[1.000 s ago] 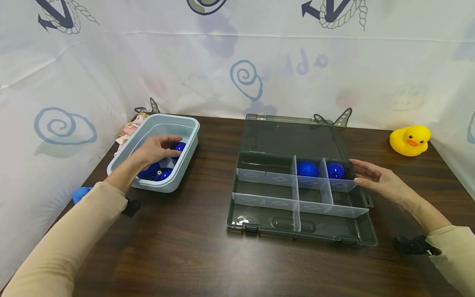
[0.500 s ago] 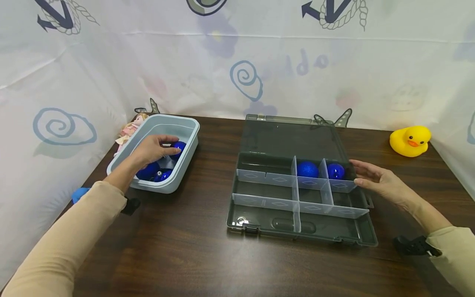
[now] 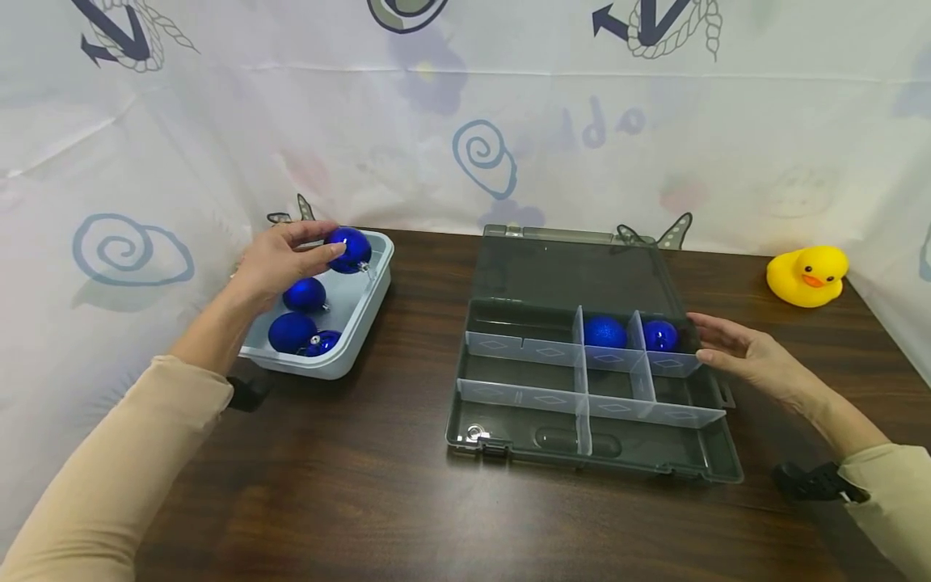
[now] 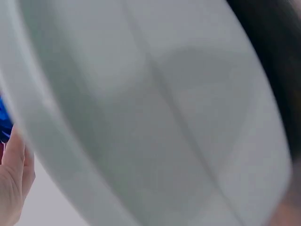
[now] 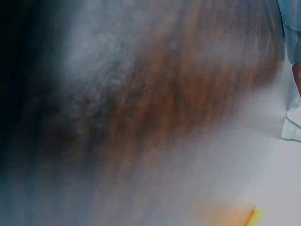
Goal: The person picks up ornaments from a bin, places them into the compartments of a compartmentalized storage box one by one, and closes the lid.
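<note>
**Blue Bauble (image 3: 351, 244) in Left Hand (image 3: 280, 260), Over Pale Blue Tub (image 3: 366, 319)**

Pinched between fingertips and thumb, above the tub's far end, with silver cap tilted downward to the right. At far right, the right hand (image 3: 756, 361), with fingers extended, thumb apart and no grip on anything, at the right edge of a grey see-through case (image 3: 520, 418); firm contact hard to confirm.

Inside the tub: a satin bauble (image 3: 305, 294) near the middle and, at the near end, a matte bauble (image 3: 291, 332) just beside a glossy bauble (image 3: 324, 342), partly hidden from the head view. Inside the case, among clear dividers (image 3: 524, 394): a glittery ball (image 3: 604, 331) in the back row's middle compartment and a shiny ball (image 3: 660, 335) in the right one, both blue. Folded back behind them, the case's lid (image 3: 567, 271).

Beyond, on the dark wood table (image 3: 349, 485), a yellow toy duck (image 3: 806, 276); behind everything, a printed white cloth (image 3: 342, 121).
</note>
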Motion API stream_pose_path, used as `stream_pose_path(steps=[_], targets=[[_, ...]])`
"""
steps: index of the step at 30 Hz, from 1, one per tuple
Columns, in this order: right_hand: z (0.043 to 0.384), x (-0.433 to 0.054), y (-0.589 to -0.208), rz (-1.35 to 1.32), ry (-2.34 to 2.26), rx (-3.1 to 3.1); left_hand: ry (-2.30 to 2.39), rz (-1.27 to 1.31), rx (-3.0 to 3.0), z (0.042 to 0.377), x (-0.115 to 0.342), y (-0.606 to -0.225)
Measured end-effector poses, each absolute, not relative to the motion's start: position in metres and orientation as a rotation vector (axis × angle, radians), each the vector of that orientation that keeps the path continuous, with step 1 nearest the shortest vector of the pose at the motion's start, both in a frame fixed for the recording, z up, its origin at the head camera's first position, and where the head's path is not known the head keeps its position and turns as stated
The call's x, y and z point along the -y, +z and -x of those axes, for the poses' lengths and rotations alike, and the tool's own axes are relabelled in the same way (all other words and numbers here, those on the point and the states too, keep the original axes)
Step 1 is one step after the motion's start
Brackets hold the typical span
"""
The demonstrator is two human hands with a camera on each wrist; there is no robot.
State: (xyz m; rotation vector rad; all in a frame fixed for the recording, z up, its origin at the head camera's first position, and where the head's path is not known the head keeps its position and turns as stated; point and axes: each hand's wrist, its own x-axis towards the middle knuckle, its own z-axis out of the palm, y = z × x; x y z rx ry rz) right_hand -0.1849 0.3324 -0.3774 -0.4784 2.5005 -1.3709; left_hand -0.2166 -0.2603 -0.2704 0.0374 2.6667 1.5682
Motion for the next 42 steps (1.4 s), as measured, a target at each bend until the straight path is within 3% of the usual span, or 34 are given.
stream_pose_path(steps=[7,19,29,42], targets=[[0.184,-0.333,-0.377,0.482,-1.344,-2.522,1.691,-0.189,-2.576,0.21,0.199,-0.268],[0.183,-0.331,-0.379,0.468,-1.324,-2.539,1.628,-0.349,-2.501,0.213,0.111,-0.311],[0.186,-0.334,-0.378,0.473,-1.338,-2.512,1.447,-0.377,-2.619,0.209,0.087,-0.339],[0.185,-0.333,-0.378,0.476,-1.32,-2.537,1.242,-0.396,-2.713,0.207,0.085,-0.339]])
